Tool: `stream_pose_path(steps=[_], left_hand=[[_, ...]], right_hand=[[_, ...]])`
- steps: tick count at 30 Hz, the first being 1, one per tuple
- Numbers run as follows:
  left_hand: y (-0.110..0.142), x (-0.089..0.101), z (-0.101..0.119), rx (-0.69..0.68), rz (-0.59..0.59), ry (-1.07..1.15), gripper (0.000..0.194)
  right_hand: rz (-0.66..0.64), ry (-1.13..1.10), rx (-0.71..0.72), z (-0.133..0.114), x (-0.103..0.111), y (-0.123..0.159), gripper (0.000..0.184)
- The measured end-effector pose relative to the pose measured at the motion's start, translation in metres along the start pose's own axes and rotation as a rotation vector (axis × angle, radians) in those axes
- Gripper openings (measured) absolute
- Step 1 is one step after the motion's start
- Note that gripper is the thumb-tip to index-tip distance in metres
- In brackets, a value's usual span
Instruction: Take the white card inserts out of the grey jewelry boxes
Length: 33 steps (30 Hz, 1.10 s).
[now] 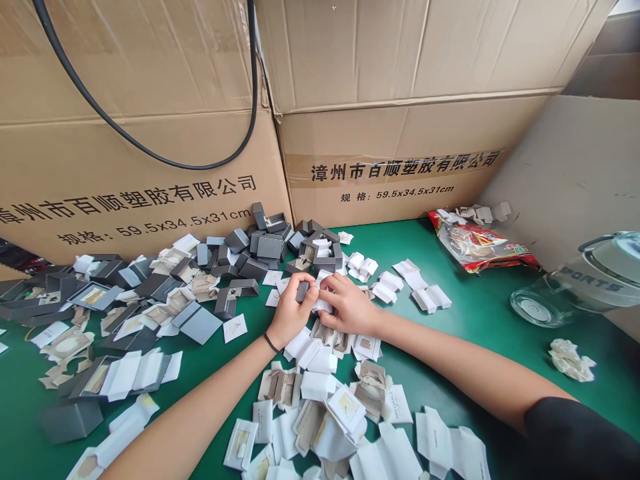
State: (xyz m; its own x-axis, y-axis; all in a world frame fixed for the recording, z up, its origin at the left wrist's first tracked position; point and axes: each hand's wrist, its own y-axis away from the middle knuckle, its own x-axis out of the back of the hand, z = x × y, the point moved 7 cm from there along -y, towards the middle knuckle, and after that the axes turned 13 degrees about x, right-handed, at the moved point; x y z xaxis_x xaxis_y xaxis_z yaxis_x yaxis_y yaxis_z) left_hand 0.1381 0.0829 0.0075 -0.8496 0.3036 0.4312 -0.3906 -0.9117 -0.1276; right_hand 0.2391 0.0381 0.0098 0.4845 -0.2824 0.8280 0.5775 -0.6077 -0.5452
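My left hand (291, 310) is wrapped round a small dark grey box (303, 291), which shows only in part between thumb and fingers. Close against it, my right hand (350, 305) has its fingers curled on a white folded card insert (324, 304) at the box; how far the insert sits inside is hidden. Just beyond both hands lies a pile of dark grey jewellery-type boxes (270, 247), some opened. Below them, many loose white and grey card inserts (320, 385) are scattered toward me.
Two large cardboard cartons (400, 133) stand along the back, with a black cable (175, 163) hanging in front. More boxes and inserts (200, 323) spread left on the green table (500, 347). At right are a red plastic bag (480, 243), a clear bottle (575, 280) and crumpled paper (571, 360).
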Motion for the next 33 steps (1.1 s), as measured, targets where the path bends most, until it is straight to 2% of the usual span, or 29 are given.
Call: stream_pose_path(steps=[10, 15, 19, 24, 30, 33], left_hand=[[0.003, 0.003, 0.004, 0.011, 0.054, -0.114, 0.019], [0.004, 0.005, 0.010, -0.100, 0.081, -0.235, 0.017], [0.000, 0.005, 0.013, -0.175, -0.011, -0.259, 0.013], [-0.007, 0.011, 0.010, -0.136, -0.079, -0.227, 0.017], [-0.008, 0.006, 0.001, -0.111, -0.293, -0.098, 0.028], [-0.006, 0.006, 0.000, -0.104, -0.329, -0.010, 0.030]], right_hand=[[-0.024, -0.010, -0.004, 0.000, 0.001, 0.001, 0.024], [0.001, -0.010, -0.010, 0.001, 0.001, 0.001, 0.029], [0.012, -0.037, 0.014, 0.000, 0.003, 0.001, 0.027], [0.048, -0.098, 0.047, 0.001, 0.008, 0.001, 0.031], [0.039, -0.202, 0.057, 0.003, 0.009, 0.001, 0.034], [0.067, -0.227, 0.029, 0.006, 0.011, 0.002, 0.035]])
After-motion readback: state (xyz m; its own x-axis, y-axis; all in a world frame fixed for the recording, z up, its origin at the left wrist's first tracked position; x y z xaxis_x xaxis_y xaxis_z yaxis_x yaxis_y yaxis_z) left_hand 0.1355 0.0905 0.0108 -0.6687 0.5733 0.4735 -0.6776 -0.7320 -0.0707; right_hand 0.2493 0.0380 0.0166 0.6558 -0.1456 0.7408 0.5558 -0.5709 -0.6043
